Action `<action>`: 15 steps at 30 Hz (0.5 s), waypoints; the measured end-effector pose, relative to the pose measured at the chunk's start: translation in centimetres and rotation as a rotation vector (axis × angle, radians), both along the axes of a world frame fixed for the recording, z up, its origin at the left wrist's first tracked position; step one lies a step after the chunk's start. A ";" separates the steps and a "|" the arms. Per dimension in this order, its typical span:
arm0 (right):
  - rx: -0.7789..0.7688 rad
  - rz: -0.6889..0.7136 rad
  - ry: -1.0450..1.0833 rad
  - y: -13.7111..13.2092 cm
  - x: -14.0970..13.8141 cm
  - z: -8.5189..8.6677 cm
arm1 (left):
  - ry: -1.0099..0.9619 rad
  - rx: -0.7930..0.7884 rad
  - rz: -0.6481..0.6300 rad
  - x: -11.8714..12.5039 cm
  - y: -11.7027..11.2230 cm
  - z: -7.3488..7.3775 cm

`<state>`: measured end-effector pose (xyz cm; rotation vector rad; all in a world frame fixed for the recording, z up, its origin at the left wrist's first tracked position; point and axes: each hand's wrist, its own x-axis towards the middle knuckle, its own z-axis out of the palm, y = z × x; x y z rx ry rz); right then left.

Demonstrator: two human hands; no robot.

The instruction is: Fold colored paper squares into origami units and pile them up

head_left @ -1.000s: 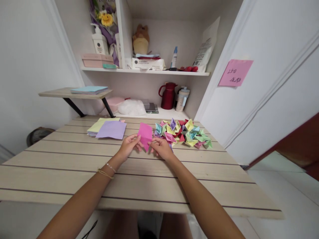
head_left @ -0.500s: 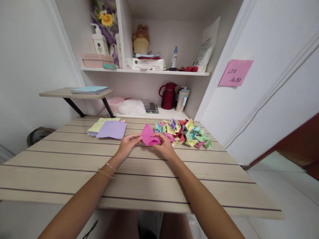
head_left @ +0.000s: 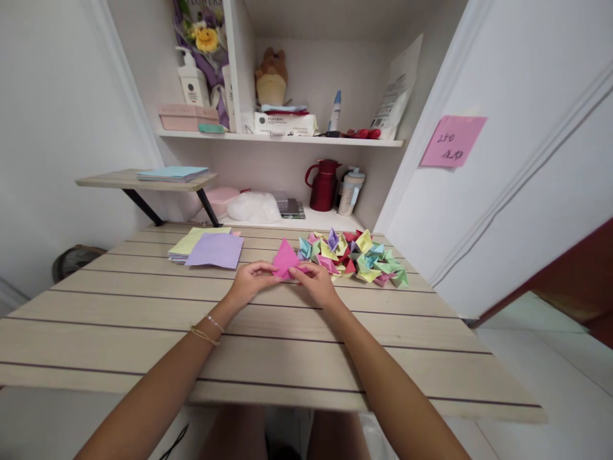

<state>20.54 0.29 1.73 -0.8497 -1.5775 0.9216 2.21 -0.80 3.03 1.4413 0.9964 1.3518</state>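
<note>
Even light, soft shadows, stretched edges (fine detail blurred)

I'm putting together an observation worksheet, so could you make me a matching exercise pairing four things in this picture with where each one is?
Things
1. Bright pink paper
2. Purple sheet
3. Dark red jug
4. Folded paper shapes

Places
A. Standing on the white ledge behind the desk
B. Heaped on the desk, in the right half of the picture
C. Lying partly over yellow sheets
D. Held between the left hand and the right hand

Right pairs: 1-D, 2-C, 3-A, 4-B
</note>
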 end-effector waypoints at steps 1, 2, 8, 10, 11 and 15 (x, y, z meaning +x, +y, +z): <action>-0.035 -0.011 0.024 0.0 -0.1 -0.1 | 0.009 0.013 0.007 0.0 0.0 0.1; -0.070 -0.020 0.055 0.1 -0.2 -0.2 | 0.015 0.023 0.011 0.0 -0.1 0.1; -0.238 0.016 0.340 0.1 -0.6 -0.1 | -0.033 0.012 0.077 0.0 0.1 -0.1; -0.244 0.044 0.372 0.1 -0.6 0.0 | -0.088 -0.006 0.081 0.0 0.2 -0.2; -0.232 0.057 0.364 0.0 -0.6 0.0 | -0.114 -0.014 0.069 0.1 0.2 -0.2; -0.144 0.103 0.234 -0.1 -0.7 0.0 | -0.141 -0.034 -0.017 0.1 0.5 -0.3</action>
